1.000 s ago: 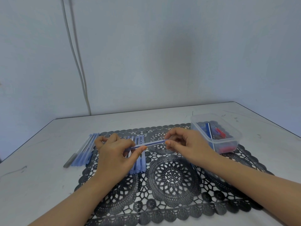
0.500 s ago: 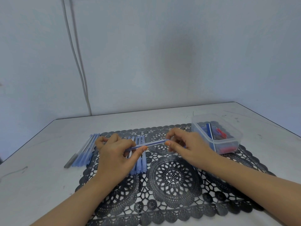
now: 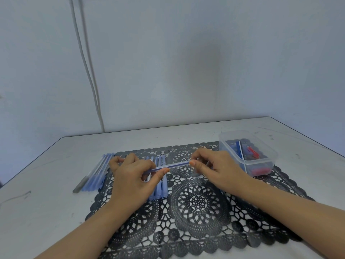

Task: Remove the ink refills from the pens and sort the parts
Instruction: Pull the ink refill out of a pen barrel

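Both hands met over the middle of a black lace mat (image 3: 196,202) spread on the pale bench (image 3: 46,212). Between them they held one blue pen (image 3: 171,166) clear of the mat, lying nearly level and rising a little toward the right. The left hand (image 3: 130,176) had its thumb and curled fingers pinched round the pen's left end. The right hand (image 3: 214,169) pinched the right end between thumb and forefinger, its other fingers folded under. The pen was thin and slightly blurred, so I could not tell whether the refill had begun to leave the barrel.

Just behind and below the left hand, a row of pale blue barrels (image 3: 160,184) lay side by side on the mat, running from near to far and partly hidden by that hand. Further left, a second bundle of blue pens (image 3: 99,171) lay at the mat's left edge, angled the same way, with a grey pen (image 3: 82,184) touching its left side on the bare bench.

At the far right corner of the mat stood a clear plastic tub (image 3: 235,132). It held small red pieces (image 3: 253,152) and a blue stick (image 3: 239,149) leaning along its length, possibly a refill.

A grey-blue wall rose behind the bench, and a pale cable (image 3: 87,71) ran down it at the left.
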`<state>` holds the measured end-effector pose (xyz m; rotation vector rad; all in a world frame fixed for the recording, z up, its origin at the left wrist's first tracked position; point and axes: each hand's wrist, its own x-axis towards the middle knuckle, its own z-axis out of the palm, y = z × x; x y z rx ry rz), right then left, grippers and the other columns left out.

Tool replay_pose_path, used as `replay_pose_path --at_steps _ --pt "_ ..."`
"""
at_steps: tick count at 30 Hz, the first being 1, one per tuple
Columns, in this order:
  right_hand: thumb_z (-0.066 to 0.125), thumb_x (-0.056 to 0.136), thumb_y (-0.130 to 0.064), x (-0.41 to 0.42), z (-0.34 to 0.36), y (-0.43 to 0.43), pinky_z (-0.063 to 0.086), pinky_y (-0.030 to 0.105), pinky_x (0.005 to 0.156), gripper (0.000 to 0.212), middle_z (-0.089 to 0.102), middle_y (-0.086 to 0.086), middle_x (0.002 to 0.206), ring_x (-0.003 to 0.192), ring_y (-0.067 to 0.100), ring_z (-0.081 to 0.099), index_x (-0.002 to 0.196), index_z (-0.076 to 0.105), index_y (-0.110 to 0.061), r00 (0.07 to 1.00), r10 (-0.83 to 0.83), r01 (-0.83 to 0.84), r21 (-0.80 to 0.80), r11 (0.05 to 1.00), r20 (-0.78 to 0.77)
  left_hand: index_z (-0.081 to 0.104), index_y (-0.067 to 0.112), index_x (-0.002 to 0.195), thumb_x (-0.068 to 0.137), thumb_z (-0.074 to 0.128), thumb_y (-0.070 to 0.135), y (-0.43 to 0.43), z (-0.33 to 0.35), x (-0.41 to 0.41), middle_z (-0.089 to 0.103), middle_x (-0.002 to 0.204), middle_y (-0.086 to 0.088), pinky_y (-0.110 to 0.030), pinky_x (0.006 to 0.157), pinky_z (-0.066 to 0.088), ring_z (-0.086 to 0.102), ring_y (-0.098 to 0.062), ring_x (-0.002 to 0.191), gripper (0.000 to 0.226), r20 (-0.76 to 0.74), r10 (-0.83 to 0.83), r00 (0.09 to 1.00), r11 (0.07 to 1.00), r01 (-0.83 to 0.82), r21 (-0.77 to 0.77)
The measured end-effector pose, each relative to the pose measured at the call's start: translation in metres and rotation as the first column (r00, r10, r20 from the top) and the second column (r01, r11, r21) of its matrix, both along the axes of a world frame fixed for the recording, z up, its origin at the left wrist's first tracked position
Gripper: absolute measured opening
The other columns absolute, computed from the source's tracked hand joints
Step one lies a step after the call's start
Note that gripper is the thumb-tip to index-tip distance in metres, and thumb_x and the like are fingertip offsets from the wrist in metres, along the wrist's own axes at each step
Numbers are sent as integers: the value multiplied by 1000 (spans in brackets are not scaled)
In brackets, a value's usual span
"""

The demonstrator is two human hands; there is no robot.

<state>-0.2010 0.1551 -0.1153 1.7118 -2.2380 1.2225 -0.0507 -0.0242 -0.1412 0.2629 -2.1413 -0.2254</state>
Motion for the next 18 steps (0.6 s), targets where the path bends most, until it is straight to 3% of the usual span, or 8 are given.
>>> replay_pose_path --at_steps 6,13,16,18 --pt "55 91 -33 -1 -1 0 50 30 61 15 65 -7 71 64 7 60 103 60 -25 999 15 -15 4 1000 -45 60 27 59 81 52 62 0 1 0 38 52 18 -32 75 20 40 -2 63 43 -7 4 1000 1000 -4 -1" --pt "50 94 -29 -2 -1 0 52 41 60 16 66 -5 71 62 13 63 102 60 -19 996 10 -9 12 1000 -90 60 26 59 83 50 63 1 2 0 38 53 18 -31 76 20 43 -5 61 45 -16 -14 1000 1000 14 -10" --pt "46 94 -36 -2 -1 0 51 39 58 19 65 -6 71 61 10 61 102 58 -23 996 15 -13 12 1000 -91 60 25 59 83 50 63 1 2 0 39 53 16 -32 75 19 42 -5 62 46 -23 -20 1000 1000 20 -9" --pt "44 92 -43 -2 -1 0 48 29 55 24 65 -5 72 59 4 58 104 56 -26 995 16 -13 26 1000 -99 60 25 58 84 48 64 1 2 0 38 53 16 -31 75 19 39 -3 63 49 -29 -23 999 1000 23 -3"
